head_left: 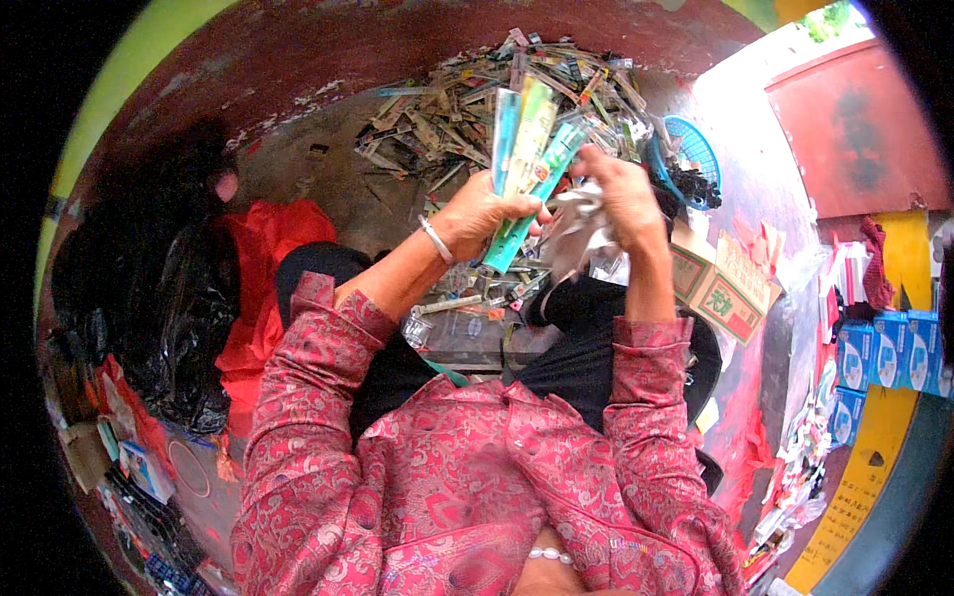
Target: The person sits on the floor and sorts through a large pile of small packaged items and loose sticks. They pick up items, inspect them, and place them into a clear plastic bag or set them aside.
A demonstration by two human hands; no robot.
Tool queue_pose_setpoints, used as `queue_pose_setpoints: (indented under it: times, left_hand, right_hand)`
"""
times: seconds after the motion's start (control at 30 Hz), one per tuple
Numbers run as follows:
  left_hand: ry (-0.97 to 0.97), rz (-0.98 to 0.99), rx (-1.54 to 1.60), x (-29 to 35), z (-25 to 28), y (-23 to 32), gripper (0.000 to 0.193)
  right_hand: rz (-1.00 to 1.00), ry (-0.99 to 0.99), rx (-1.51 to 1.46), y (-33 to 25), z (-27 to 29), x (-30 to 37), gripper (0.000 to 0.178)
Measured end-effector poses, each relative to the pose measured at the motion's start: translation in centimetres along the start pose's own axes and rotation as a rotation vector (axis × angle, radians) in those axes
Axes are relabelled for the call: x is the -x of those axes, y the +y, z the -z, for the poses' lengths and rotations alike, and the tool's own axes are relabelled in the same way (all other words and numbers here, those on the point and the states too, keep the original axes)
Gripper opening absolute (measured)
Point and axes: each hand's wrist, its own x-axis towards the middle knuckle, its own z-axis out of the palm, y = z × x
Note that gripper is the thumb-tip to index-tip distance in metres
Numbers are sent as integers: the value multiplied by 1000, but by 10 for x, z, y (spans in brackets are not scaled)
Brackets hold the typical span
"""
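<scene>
In my left hand point(482, 219) is a fan of several long, narrow flat packets point(532, 129). One is clear and bluish, one yellow-green, one teal, and they look wrapped in clear plastic. My thumb presses across their lower part. My right hand point(624, 194) is beside the top of the teal packet, its fingers curled and smeared by motion. A crumpled greyish-white cloth point(578, 230) hangs from it, also blurred. Past my hands, a big loose heap of similar flat packets point(427, 129) lies on the floor against the wall.
A blue plastic basket point(693, 149) with black things stands right of the heap. An opened cardboard box point(730, 293) lies at my right. Blue boxes point(887, 350) are stacked farther right. Red plastic sheeting point(263, 288) and black plastic bags point(189, 328) lie at my left.
</scene>
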Motion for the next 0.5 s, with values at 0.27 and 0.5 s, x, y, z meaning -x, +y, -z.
queue_pose_setpoints:
  times: [0.27,0.5]
  left_hand:
    - [-62,-127,-310,-1,0,-8,39]
    - [-86,48,-91,1,2,-6,29]
  right_hand:
    - [-11,-67,19,14,-29,-12,45]
    - [-24,-53,0,8,-27,-6,14]
